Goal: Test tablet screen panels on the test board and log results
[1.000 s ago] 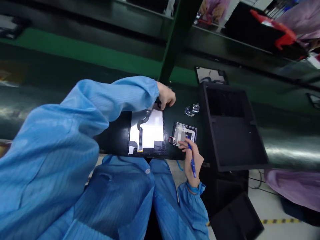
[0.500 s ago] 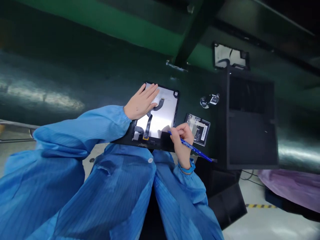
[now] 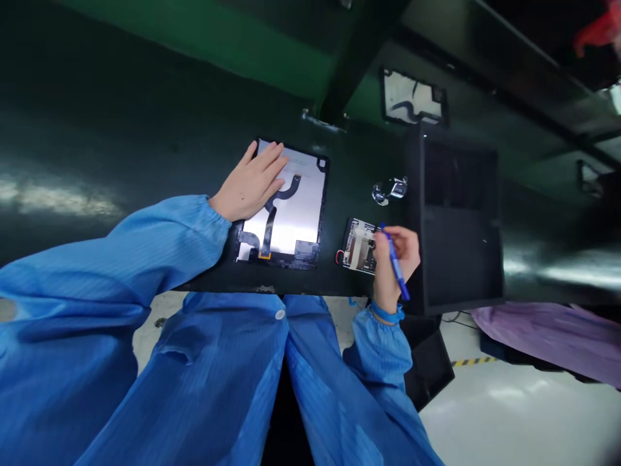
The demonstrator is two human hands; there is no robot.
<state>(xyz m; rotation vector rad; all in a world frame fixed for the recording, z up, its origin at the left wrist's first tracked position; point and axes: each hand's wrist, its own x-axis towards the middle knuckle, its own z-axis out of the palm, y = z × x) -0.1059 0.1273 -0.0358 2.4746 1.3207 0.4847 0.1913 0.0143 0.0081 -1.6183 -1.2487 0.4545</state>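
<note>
Flat and with fingers stretched out, my left hand (image 3: 255, 180) lies on the upper left part of a tablet screen panel (image 3: 303, 210). The panel's silvery back faces up, with a dark flex cable (image 3: 270, 232) running across it. My right hand (image 3: 395, 262) is closed around a blue pen (image 3: 394, 262), held upright at a slant. It is over the right side of a small circuit board assembly (image 3: 359, 244), which has a red wire at its left edge. My fingers hide part of that assembly, and I cannot tell whether the pen touches it.
A black box with compartments (image 3: 460, 259) stands to the right. Behind it leans another silver-backed panel (image 3: 412, 97). A small shiny coiled item with a label (image 3: 391, 190) lies between the panel and the box. Purple cloth (image 3: 548, 340) shows at the far right.
My right hand has moved right with the pen, from the panel's lower right corner to the circuit board assembly. My left hand stays on the panel. The whole view has shifted somewhat.
</note>
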